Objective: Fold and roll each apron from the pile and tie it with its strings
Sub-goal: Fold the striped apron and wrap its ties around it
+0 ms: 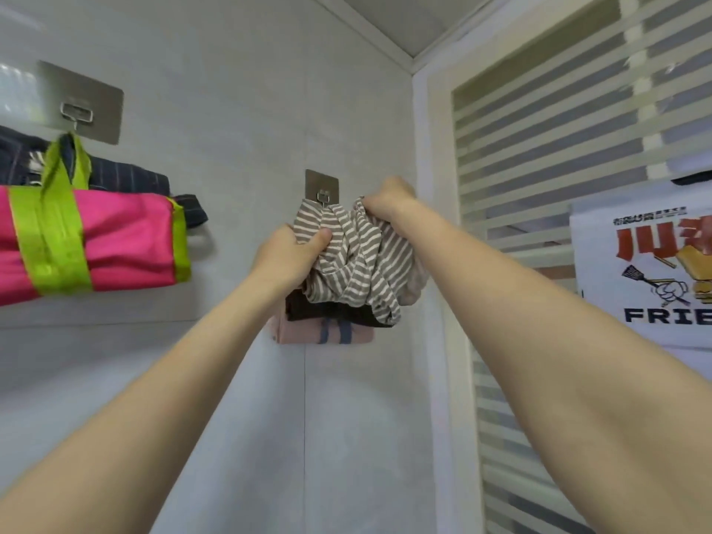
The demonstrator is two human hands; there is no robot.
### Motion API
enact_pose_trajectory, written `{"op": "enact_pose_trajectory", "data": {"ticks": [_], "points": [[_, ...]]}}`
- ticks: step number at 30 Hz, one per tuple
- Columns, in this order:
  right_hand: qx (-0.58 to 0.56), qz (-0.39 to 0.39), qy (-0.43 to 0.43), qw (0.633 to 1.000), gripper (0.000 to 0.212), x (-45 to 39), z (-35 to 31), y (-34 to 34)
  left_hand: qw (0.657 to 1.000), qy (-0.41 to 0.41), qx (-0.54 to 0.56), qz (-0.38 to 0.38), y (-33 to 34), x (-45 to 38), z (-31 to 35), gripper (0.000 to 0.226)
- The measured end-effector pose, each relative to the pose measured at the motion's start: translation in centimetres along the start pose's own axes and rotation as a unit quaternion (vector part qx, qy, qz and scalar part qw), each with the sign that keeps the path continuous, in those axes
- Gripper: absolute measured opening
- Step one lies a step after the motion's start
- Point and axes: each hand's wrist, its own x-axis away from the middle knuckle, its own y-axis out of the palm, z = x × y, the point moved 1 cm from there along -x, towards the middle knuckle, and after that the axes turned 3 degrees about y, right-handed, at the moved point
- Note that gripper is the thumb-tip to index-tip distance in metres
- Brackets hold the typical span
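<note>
Head: striped apron (358, 260) between gripping fingers (321, 235)

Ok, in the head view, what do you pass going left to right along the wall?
Pink roll tied with green straps, hanging from a metal hook → left hand → striped apron gripped by both hands at a second hook → right hand → slatted window → poster.

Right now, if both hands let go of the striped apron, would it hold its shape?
Probably not. The striped apron bunches and sags between the left hand and right hand, so it looks floppy and light. Its loop at the hook might catch it.
</note>
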Motion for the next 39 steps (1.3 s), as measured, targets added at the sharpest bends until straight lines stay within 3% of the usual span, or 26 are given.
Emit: {"op": "enact_pose_trajectory", "data": {"ticks": [6,10,18,22,25,30,35,39], "points": [[0.038,0.028,-0.048,0.998,0.030,-2.9,-1.2,4.5,0.988,0.001,-0.139,0.060,-0.3,-2.9,-2.2,0.045],[0.063,0.052,-0.073,0.994,0.030,-4.1,-1.8,5.8,0.991,0.000,-0.123,0.057,-0.6,-4.4,-3.6,0.042],[0.160,0.028,-0.134,0.977,0.036,-2.5,-1.3,6.3,0.975,0.031,-0.201,0.090,0.3,-3.1,-4.6,0.042],[0.031,0.122,-0.160,0.979,0.023,1.6,0.6,5.1,0.966,0.070,-0.223,0.111,1.0,-0.4,-4.1,0.029],[-0.061,0.192,-0.154,0.967,0.023,4.7,4.5,5.8,0.969,0.065,-0.208,0.117,1.2,0.5,-4.0,0.037],[-0.083,0.080,-0.142,0.983,0.037,5.2,8.9,8.1,0.960,0.086,-0.242,0.109,1.4,0.0,-4.0,0.040],[0.012,0.009,-0.100,0.995,0.047,4.1,8.9,7.3,0.963,0.055,-0.241,0.108,2.0,0.0,-3.3,0.046],[0.007,0.035,-0.074,0.997,0.051,6.2,8.7,5.4,0.913,0.113,-0.330,0.212,2.2,1.9,-1.6,0.043]]}}
